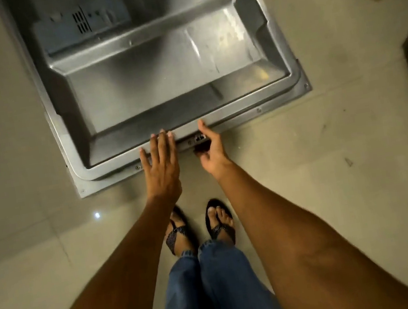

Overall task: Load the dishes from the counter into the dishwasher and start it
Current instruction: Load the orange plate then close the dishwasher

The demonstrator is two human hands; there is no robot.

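Steel door: the dishwasher door (156,63) is lying open and flat, low over the tiled floor (330,147), its inner face pointing up.
Left hand: the left hand (160,161) is resting flat on the door's near edge, fingers straight.
Right hand: the right hand (210,150) is reaching beside the latch (199,139), thumb on the rim, other fingers hidden underneath, so I cannot tell their grip.
Dishes: none are showing.
Risk: the door is probably heavy; fingers could be getting pinched at the latch, or shins bumped.

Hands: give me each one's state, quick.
Left hand: open, flat on the dishwasher door edge.
Right hand: thumb on the edge, fingers hidden below; cannot tell.
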